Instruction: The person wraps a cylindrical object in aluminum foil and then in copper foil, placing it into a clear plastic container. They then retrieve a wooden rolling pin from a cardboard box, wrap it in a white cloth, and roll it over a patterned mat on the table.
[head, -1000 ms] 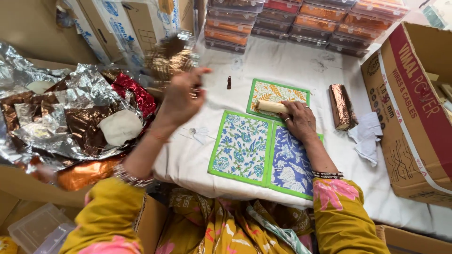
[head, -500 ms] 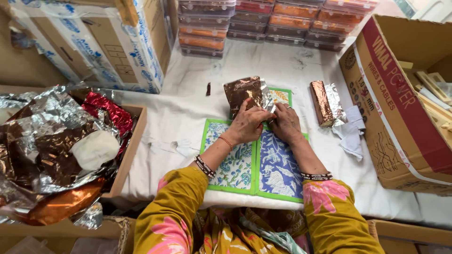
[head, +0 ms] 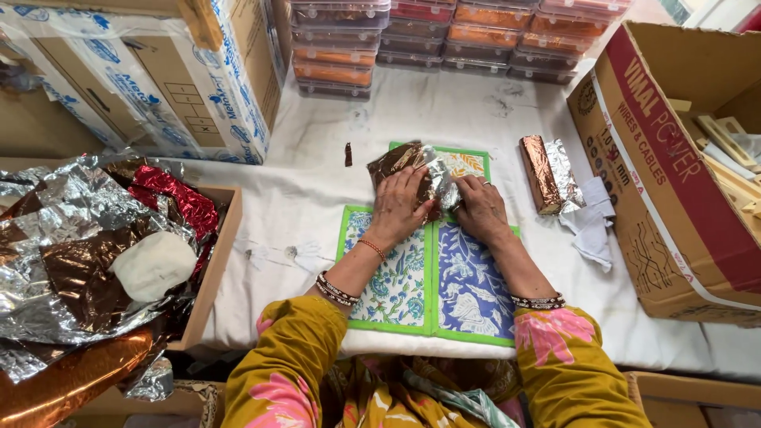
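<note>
Both hands have dropped lower onto the foil since half a second ago; a second ago the left hand was raised off the table. White cloth-covered table (head: 301, 182) carries everything. Big cardboard carton (head: 674, 182) at right, open box of crumpled foil sheets (head: 87, 246) at left, stacked clear lidded containers (head: 444, 32) at the far edge. Floral quilted mats (head: 436, 289) lie flat at centre, likely as a work pad. Brown-and-silver foil sheet (head: 408, 166) sits on the mats' far end, pressed down around something hidden. Left hand (head: 400, 210) palm down, fingers spread flat on the foil, pinning it. Right hand (head: 479, 208) beside it, fingertips tucking the silver edge; neither fist clenched. Finished foil-wrapped bar (head: 541, 174) lies right of the mats, near a white rag (head: 590, 226).
</note>
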